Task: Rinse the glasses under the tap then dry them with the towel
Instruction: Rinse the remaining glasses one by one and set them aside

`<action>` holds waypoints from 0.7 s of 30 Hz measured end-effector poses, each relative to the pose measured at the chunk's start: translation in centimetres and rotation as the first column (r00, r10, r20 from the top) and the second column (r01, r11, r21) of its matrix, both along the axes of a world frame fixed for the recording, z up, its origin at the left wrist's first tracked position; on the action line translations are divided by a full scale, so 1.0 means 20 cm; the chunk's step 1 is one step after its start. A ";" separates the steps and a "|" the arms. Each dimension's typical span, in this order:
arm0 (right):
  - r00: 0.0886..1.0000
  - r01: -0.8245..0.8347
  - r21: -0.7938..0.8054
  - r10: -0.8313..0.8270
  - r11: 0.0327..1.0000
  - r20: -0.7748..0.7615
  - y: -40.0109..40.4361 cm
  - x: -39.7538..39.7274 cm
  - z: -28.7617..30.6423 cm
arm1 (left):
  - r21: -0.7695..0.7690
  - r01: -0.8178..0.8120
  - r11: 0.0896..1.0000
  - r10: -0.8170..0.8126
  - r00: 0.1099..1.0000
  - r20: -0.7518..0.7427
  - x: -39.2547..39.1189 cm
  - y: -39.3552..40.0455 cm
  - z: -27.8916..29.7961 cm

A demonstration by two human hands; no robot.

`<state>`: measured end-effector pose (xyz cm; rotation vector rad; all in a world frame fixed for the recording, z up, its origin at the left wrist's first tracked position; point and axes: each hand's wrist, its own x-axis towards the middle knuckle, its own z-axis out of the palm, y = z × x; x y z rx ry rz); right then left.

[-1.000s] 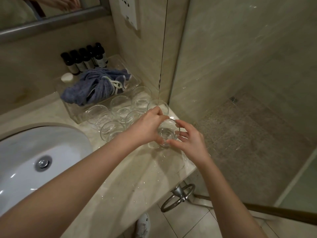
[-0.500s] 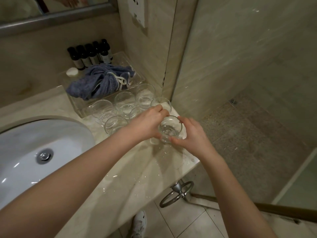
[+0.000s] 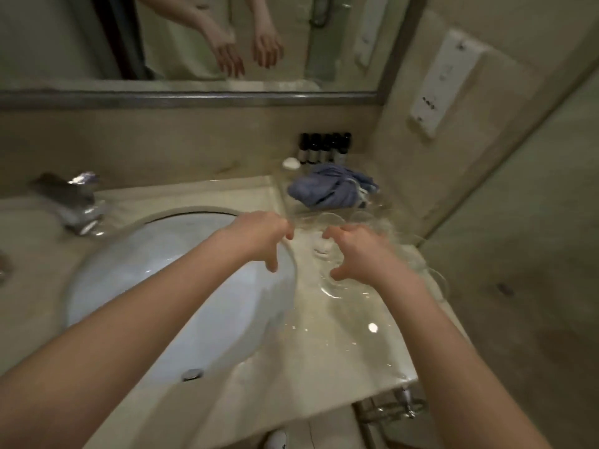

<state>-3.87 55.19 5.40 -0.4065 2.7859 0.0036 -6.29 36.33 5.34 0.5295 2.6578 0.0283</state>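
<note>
Hands over counter right of sink (image 3: 107,286). Left hand (image 3: 259,233) above basin rim, fingers loosely curled, holding nothing. Right hand (image 3: 359,251) cupped over glass (image 3: 324,254) on wet counter (image 3: 340,335); actual grip on it cannot be told through blur. Other glasses (image 3: 363,217) clustered behind, near towel (image 3: 330,189) bunched in clear tray, handy for drying. Tap (image 3: 71,202) at far left, no visible flow. Judgement: glass about to go for rinsing.

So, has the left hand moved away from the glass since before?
Yes. The left hand now hovers at the sink rim, left of the glasses, holding nothing.
</note>
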 end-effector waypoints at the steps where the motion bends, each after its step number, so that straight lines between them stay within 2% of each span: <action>1: 0.999 -0.040 -0.010 0.040 0.999 0.006 -0.12 -0.01 0.00 | -0.003 -0.049 0.999 0.049 0.999 0.010 0.03 -0.14 0.01; 4: 0.986 -0.163 -0.040 0.164 0.986 0.010 -0.50 -0.01 0.01 | -0.027 -0.192 0.981 0.193 0.979 0.063 0.14 -0.57 0.03; 8: 0.954 -0.282 -0.190 0.296 0.940 0.049 -1.04 0.04 0.01 | -0.037 -0.376 0.926 0.378 0.923 0.072 0.32 -1.14 0.02; 12: 0.910 -0.377 -0.246 0.406 0.893 0.081 -1.52 0.11 -0.04 | -0.037 -0.502 0.864 0.503 0.859 0.089 0.50 -1.62 0.00; 16: 0.876 -0.429 -0.269 0.470 0.862 0.110 -1.90 0.17 -0.09 | -0.012 -0.578 0.816 0.578 0.813 0.068 0.63 -1.97 0.01; 21: 0.839 -0.471 -0.287 0.524 0.834 0.145 -2.21 0.18 -0.15 | 0.022 -0.646 0.763 0.646 0.764 0.008 0.71 -2.22 -0.05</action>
